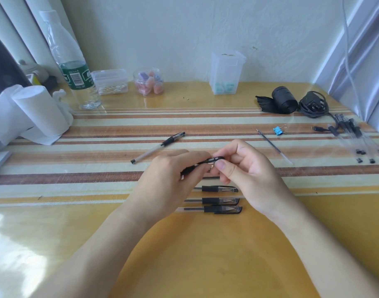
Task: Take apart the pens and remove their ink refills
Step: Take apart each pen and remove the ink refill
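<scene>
Both hands hold one black gel pen (207,161) above the striped mat. My left hand (173,181) wraps the barrel and grip. My right hand (238,162) pinches the capped end between thumb and fingers. Three capped pens (218,200) lie side by side just below the hands, partly hidden by them. Another pen (158,147) lies slanted to the upper left. A bare ink refill (272,145) lies to the right. Several pens or barrels (354,138) are bunched at the far right.
A blue binder clip (277,130) lies near the refill. A black roll (284,100) and a cabled charger (313,104) sit at the back right. A water bottle (74,69), small containers (148,81) and white paper rolls (33,110) stand at the back left.
</scene>
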